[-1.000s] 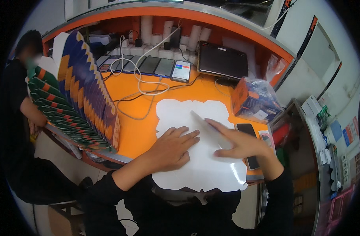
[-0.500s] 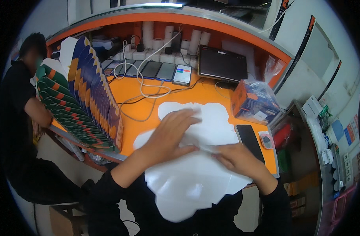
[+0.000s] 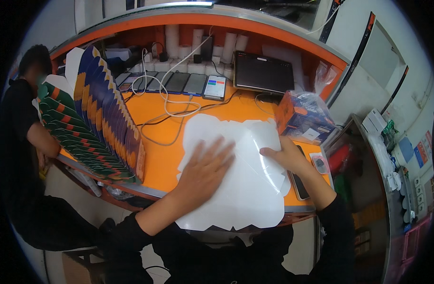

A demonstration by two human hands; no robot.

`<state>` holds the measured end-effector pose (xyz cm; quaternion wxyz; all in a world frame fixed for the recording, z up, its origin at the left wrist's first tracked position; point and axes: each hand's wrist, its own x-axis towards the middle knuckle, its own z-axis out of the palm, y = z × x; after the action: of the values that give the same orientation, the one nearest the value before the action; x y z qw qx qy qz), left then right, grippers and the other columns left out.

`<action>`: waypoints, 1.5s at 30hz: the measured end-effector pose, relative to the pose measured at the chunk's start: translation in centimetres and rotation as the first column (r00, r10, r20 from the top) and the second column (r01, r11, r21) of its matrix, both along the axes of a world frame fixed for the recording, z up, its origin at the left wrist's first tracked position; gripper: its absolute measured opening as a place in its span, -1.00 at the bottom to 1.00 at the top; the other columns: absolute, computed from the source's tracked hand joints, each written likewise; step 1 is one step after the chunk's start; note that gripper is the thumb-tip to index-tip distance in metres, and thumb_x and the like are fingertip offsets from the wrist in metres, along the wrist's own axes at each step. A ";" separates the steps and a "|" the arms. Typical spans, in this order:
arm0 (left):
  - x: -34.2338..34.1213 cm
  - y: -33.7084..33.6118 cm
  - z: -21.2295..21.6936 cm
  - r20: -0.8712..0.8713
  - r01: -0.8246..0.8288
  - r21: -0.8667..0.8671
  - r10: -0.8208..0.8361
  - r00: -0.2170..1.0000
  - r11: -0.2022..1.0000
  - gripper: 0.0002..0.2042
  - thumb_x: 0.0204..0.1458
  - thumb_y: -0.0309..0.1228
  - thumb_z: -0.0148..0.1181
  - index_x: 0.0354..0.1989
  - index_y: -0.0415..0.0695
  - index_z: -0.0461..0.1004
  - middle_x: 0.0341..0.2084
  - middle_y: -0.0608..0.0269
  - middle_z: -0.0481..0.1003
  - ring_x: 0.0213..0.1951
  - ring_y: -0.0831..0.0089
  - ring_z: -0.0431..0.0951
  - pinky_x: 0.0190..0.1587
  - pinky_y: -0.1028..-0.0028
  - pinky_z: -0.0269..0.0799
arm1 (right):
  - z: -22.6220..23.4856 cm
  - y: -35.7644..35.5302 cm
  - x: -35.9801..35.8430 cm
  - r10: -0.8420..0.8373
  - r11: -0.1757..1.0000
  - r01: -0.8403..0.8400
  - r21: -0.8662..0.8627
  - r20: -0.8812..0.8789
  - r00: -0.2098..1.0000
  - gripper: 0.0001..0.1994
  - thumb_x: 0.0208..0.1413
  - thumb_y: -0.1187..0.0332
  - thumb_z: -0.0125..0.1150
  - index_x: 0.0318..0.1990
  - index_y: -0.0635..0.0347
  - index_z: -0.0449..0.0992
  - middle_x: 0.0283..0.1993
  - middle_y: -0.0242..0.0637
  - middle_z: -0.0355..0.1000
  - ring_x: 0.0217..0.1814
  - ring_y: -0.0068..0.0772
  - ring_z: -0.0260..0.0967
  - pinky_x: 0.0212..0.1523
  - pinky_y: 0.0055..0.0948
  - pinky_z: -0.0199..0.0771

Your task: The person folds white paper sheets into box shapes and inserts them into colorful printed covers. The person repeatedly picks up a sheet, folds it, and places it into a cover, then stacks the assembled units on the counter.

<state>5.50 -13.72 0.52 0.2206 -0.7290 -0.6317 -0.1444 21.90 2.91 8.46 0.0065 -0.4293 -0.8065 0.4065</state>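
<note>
A white, unfolded cardboard box blank (image 3: 245, 189) with notched, rounded flaps lies before me, its near edge reaching past the front of the orange table. My left hand (image 3: 205, 168) is spread over its left part, palm down, the fingers slightly blurred. At the blank's right edge is my right hand (image 3: 288, 154): its thumb lies on top while the other fingers wrap the edge, partly hidden. To the left stands a fanned stack of printed box blanks (image 3: 96, 123) in green, blue and orange.
Phones in a row (image 3: 176, 84), one lit, lie behind with white cables (image 3: 165, 97). A dark tablet-like screen (image 3: 264, 73) and a plastic-wrapped box (image 3: 304, 116) stand at the back right. A black phone (image 3: 300, 187) is partly under the blank. A person (image 3: 25, 142) sits at left.
The blank, earlier bent up toward me with a blurred fold under my hands, now lies flat. My left hand has moved down and flattened on it; my right hand has gone up to its right edge.
</note>
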 end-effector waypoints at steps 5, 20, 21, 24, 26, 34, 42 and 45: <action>-1.1 1.3 -1.3 0.491 0.242 -0.131 -0.150 0.858 0.961 -0.64 -0.01 -0.46 0.02 0.01 -0.21 0.34 0.00 0.03 0.34 0.12 0.11 0.25 0.17 0.20 0.14 | -3.4 -2.0 -0.3 0.687 0.726 -0.651 0.223 -0.180 0.704 -0.39 0.06 0.27 0.13 0.27 0.11 0.09 0.26 0.08 0.10 0.26 -0.03 0.14 0.26 -0.24 0.11; -3.3 0.7 2.1 0.556 0.046 0.203 -0.154 0.817 0.978 -0.64 -0.20 -0.39 0.37 -0.21 -0.22 0.43 -0.26 0.12 0.49 -0.22 0.37 0.50 -0.20 0.45 0.41 | -0.6 -3.0 3.4 0.515 0.772 -0.357 0.525 -0.189 0.836 -0.67 0.05 0.41 0.14 0.01 0.19 0.44 -0.07 -0.09 0.46 -0.10 -0.16 0.44 -0.10 -0.37 0.40; -3.3 -0.1 2.9 0.751 -0.045 0.179 -0.107 0.651 0.983 -0.65 -0.19 -0.41 0.37 -0.23 -0.26 0.43 -0.29 0.10 0.49 -0.20 0.36 0.50 -0.19 0.42 0.41 | -0.1 -2.6 3.4 0.415 0.799 -0.211 0.562 -0.263 0.871 -0.72 0.04 0.40 0.16 -0.07 0.22 0.49 -0.07 -0.15 0.47 -0.11 -0.25 0.46 -0.13 -0.40 0.41; -2.9 -1.5 5.2 0.994 -0.198 0.018 0.004 0.110 0.980 -0.64 -0.13 -0.48 0.30 -0.15 -0.35 0.39 -0.30 0.03 0.49 -0.14 0.44 0.47 -0.12 0.42 0.38 | -1.6 0.6 4.3 -0.101 0.995 0.070 -0.074 -0.819 0.564 -0.44 0.00 0.29 0.26 0.14 0.25 0.23 0.04 -0.09 0.36 -0.02 -0.30 0.40 0.03 -0.37 0.39; -3.2 -0.8 2.3 0.961 -0.232 0.197 -0.141 0.237 0.953 -0.57 -0.10 -0.53 0.24 -0.01 -0.32 0.31 -0.24 -0.02 0.47 -0.16 0.37 0.49 -0.09 0.41 0.37 | -2.8 1.5 4.0 -0.278 0.943 0.017 -0.332 -0.761 0.586 -0.34 -0.03 0.27 0.30 0.20 0.25 0.14 0.04 -0.08 0.33 0.09 -0.26 0.31 0.09 -0.37 0.34; -1.0 -0.3 -1.1 0.269 0.118 -0.163 -0.071 0.961 0.979 -0.52 0.08 -0.34 0.02 0.21 -0.10 0.18 0.18 0.08 0.22 0.30 0.14 0.02 0.31 0.11 -0.19 | -1.9 0.1 0.3 -0.038 0.999 0.038 0.027 0.022 0.999 -0.39 0.01 0.18 0.24 0.14 0.36 0.22 -0.06 0.09 0.40 -0.04 -0.04 0.41 0.09 -0.35 0.34; -1.0 0.1 -1.0 0.562 0.172 -0.312 0.035 0.826 0.934 -0.44 -0.06 -0.21 0.23 0.12 -0.12 0.25 0.10 0.07 0.30 0.24 0.08 0.12 0.32 0.14 -0.14 | -4.4 -5.0 1.4 0.674 0.640 -0.660 0.394 0.123 0.728 -0.35 0.11 0.14 0.12 0.24 0.36 0.07 0.33 0.13 -0.05 0.39 -0.03 -0.08 0.32 -0.32 0.00; -0.7 -0.4 -1.0 0.519 0.131 -0.245 0.016 0.855 0.961 -0.45 -0.07 -0.23 0.21 0.10 -0.16 0.26 0.06 -0.02 0.30 0.18 0.06 0.18 0.30 0.14 -0.08 | -5.2 -6.3 3.3 0.647 0.572 -0.653 0.496 0.217 0.731 -0.40 0.13 0.21 0.09 0.21 0.42 0.09 0.30 0.14 0.02 0.35 -0.02 -0.01 0.29 -0.29 0.05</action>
<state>4.76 -14.14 -0.51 -0.0632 -0.7055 -0.6590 -0.2532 25.20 -3.39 3.24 -0.0269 -0.0855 -0.9871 0.1327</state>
